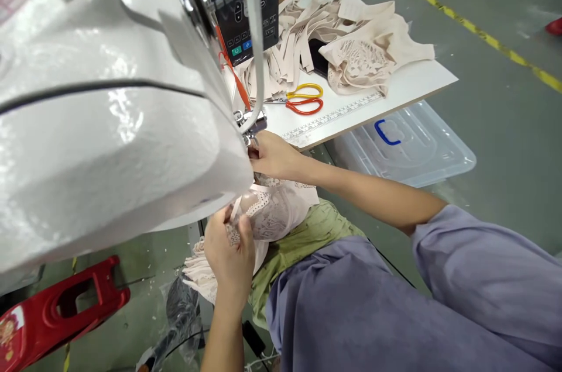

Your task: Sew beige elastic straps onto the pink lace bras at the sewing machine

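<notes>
- Beige lace makes up the garment [281,217], which lies under the front of the sewing machine [153,144] and spreads down over the green cloth [325,223] on the person's lap.
- Left hand [230,246]: thumb and forefinger are pinched together on the garment's near edge, by a thin pale strap. A light pinch like this seems right, since lace would likely stretch if pulled hard.
- Right hand [276,155]: bent over the garment just beside the metal foot [252,132]. Its fingertips are partly behind the machine, so I cannot tell whether they are clamped on the cloth or only pressing it.
- Good handling here would have the two hands spread the edge flat between them, with the right guiding close in and the left bearing the hanging weight.
- Fingertips so near the foot are the main risk; they are best set to the side of it.
- Loose folds of garment and the strap could catch underneath, so both want smoothing aside.
- Scissors [290,102] lie on the table [421,76], beside pale strips [290,56], within easy reach of the right hand.
</notes>
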The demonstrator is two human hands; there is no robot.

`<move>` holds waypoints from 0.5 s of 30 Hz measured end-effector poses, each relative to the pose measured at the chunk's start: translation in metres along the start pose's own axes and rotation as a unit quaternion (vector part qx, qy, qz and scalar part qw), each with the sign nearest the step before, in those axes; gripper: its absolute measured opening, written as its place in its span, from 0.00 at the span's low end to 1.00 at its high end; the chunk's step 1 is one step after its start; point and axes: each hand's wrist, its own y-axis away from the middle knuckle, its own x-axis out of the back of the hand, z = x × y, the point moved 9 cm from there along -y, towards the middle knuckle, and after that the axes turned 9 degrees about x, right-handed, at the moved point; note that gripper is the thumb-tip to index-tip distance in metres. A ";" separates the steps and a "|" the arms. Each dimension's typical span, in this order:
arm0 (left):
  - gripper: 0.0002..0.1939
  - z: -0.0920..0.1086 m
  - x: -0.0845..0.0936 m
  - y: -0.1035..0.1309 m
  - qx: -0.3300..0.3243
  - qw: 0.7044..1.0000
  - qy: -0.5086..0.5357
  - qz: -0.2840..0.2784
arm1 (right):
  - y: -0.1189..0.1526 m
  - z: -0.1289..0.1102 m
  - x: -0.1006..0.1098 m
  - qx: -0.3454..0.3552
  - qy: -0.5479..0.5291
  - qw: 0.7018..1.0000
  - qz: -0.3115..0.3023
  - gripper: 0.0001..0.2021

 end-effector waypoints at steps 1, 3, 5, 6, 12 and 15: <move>0.19 0.007 0.004 0.002 -0.020 0.999 -0.009 0.036 | 0.001 0.001 -0.001 -0.001 0.003 1.000 -0.002 0.05; 0.21 0.028 0.008 0.008 -0.073 0.993 -0.024 0.088 | 0.004 0.002 -0.003 -0.007 0.008 1.000 -0.001 0.04; 0.24 0.047 0.002 0.013 -0.106 0.990 -0.042 0.080 | 0.007 0.002 -0.005 -0.005 0.008 1.000 0.009 0.03; 0.26 0.053 -0.004 0.014 -0.110 0.991 -0.054 0.060 | 0.008 0.001 -0.005 0.000 0.008 1.000 0.015 0.02; 0.28 0.054 -0.019 0.018 -0.090 0.992 -0.091 -0.003 | 0.009 -0.001 -0.008 -0.018 0.007 1.000 0.021 0.03; 0.26 0.050 -0.019 0.017 -0.092 0.992 -0.087 -0.010 | 0.008 -0.002 -0.006 -0.036 0.018 0.999 0.026 0.03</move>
